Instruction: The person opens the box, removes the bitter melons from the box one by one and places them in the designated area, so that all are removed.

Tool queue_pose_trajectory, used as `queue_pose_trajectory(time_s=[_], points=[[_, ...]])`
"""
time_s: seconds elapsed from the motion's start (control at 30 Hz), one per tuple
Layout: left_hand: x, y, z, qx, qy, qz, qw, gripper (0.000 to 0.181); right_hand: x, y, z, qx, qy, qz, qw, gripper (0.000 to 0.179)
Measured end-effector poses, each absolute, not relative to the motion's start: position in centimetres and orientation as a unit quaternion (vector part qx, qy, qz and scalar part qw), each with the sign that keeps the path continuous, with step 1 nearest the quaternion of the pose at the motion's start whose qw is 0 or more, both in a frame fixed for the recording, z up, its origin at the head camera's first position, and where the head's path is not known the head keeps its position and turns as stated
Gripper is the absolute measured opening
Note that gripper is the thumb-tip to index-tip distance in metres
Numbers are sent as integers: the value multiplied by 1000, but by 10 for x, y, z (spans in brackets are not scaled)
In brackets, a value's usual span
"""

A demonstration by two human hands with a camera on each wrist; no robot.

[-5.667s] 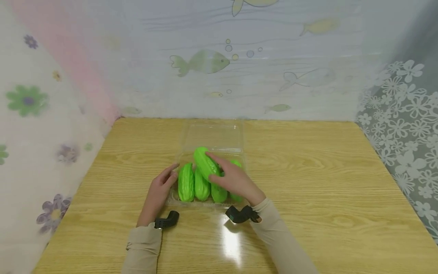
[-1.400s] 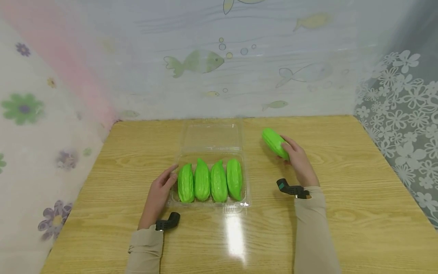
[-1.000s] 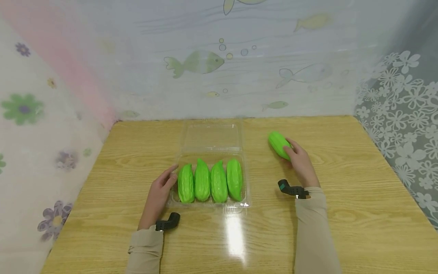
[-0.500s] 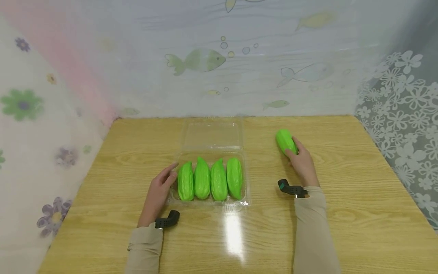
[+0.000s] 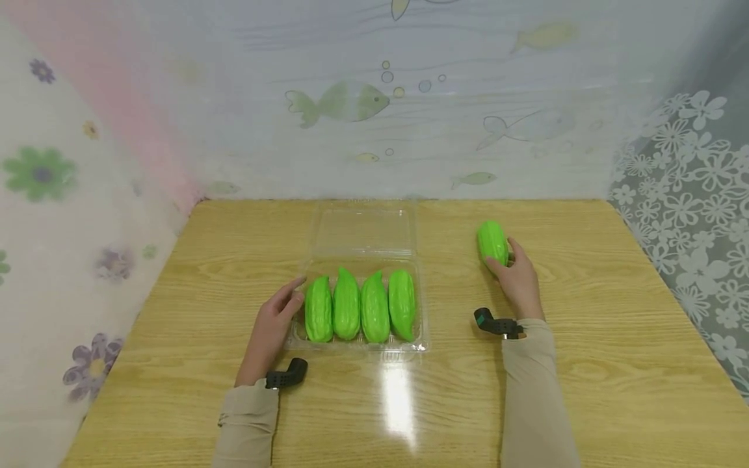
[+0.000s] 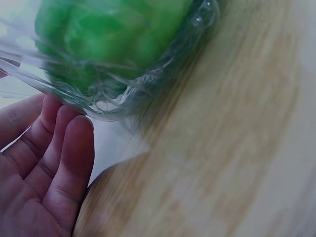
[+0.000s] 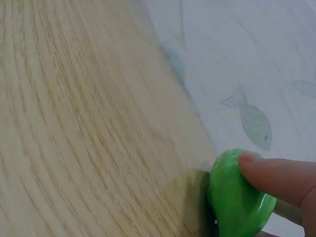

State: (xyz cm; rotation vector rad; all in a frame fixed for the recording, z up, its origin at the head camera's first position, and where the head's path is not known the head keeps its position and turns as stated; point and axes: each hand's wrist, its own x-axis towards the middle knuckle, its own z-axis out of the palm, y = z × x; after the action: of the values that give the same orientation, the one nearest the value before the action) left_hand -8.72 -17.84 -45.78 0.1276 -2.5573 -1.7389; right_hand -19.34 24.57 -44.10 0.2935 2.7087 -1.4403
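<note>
My right hand [image 5: 517, 276] grips a bright green, bumpy bitter melon [image 5: 492, 242] at its near end, at the back right of the wooden table. In the right wrist view the thumb [image 7: 276, 175] presses on the side of this bitter melon [image 7: 234, 197]. Left of it lies a clear plastic clamshell box [image 5: 422, 312] with its lid [image 5: 363, 231] folded back. Several more bitter melons [image 5: 347, 305] lie side by side in it. My left hand [image 5: 274, 322] rests at the box's left edge; in the left wrist view its loosely bent fingertips [image 6: 79, 133] touch the rim.
The wood-grain table [image 5: 585, 364] reaches back to a curtain [image 5: 433, 149] printed with fish. Flowered sheets hang at the left [image 5: 64, 260] and right [image 5: 696, 195]. A black wrist camera [image 5: 289, 374] is strapped to each wrist.
The held bitter melon has gone from above the box to the right side of the table. Lately it has shifted slightly right and turned straighter. My left hand has stayed put.
</note>
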Motion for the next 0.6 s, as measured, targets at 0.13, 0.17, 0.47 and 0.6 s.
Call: queue_pose_trajectory(time_s=[0.13, 0.17, 0.47, 0.6], points=[[-87, -178, -457, 41, -826, -562, 23, 43, -193, 246, -440, 99, 883, -458, 32, 79], [-87, -178, -457, 41, -826, -562, 24, 43, -193, 246, -439, 98, 883, -457, 33, 79], [-84, -177, -455, 40, -827, -560, 29, 41, -190, 245, -434, 95, 881, -462, 40, 78], [-81, -175, -454, 42, -826, -561, 29, 42, -187, 248, -432, 94, 879, -465, 41, 79]])
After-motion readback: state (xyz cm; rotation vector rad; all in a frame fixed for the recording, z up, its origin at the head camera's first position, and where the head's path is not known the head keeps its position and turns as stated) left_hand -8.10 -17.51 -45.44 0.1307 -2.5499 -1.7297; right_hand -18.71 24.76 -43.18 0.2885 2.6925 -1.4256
